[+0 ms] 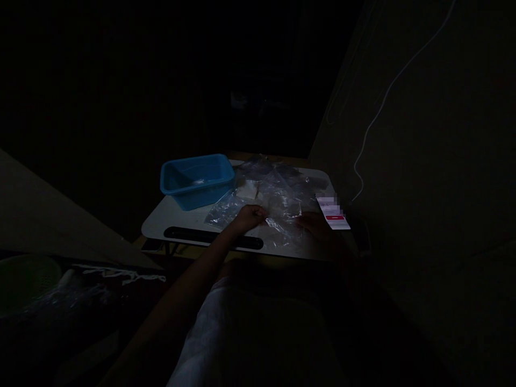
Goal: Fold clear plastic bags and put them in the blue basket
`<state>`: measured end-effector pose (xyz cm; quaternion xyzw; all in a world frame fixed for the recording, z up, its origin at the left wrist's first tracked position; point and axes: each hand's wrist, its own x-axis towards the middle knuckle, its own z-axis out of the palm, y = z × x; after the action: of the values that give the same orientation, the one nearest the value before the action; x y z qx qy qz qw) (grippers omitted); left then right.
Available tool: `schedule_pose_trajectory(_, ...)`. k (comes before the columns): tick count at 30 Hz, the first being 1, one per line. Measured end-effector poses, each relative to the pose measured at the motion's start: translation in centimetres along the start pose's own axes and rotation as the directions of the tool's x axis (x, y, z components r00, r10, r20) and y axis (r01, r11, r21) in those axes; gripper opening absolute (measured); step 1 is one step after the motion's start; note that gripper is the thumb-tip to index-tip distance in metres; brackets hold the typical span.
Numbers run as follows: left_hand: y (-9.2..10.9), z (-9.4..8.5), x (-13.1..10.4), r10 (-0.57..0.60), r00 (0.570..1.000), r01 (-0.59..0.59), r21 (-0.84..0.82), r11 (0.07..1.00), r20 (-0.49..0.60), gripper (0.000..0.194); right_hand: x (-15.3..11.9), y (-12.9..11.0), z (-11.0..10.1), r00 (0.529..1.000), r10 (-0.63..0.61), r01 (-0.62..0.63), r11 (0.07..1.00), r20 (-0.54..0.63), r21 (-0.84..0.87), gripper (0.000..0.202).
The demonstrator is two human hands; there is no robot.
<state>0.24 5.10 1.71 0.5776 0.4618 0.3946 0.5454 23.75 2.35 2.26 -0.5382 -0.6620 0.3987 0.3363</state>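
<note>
Clear plastic bags (278,188) lie in a crumpled heap over the middle and right of a small white table. My left hand (250,216) is closed on the near edge of one clear plastic bag, with the fingers curled. On the other side of that bag, my right hand (312,221) pinches its edge, dim in the shadow. A stretch of the plastic spans between both hands. Just beyond my left hand sits a small white piece (246,189), perhaps paper or cloth, among the plastic.
A blue plastic basin (197,180) stands at the table's left. A lit phone (334,212) rests at the right edge. The white table (155,223) has a black slot (213,237) along its front. A white cable (379,113) hangs by the right wall. The room is very dark.
</note>
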Motion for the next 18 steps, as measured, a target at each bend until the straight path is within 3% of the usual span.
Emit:
schedule_pose_trajectory(9, 0.93, -0.08, -0.65, -0.029, 0.999, 0.03, -0.066, 0.997, 0.021, 0.007, -0.3, 0.01, 0.26, 0.997, -0.005, 0.007, 1.0, -0.083, 0.021, 0.035)
schedule_pose_trajectory(18, 0.15, -0.21, -0.42, -0.025, 1.0, 0.025, -0.133, 0.991, 0.003, 0.006, 0.04, 0.77, 0.27, 0.994, -0.018, 0.018, 1.0, -0.105, -0.001, 0.032)
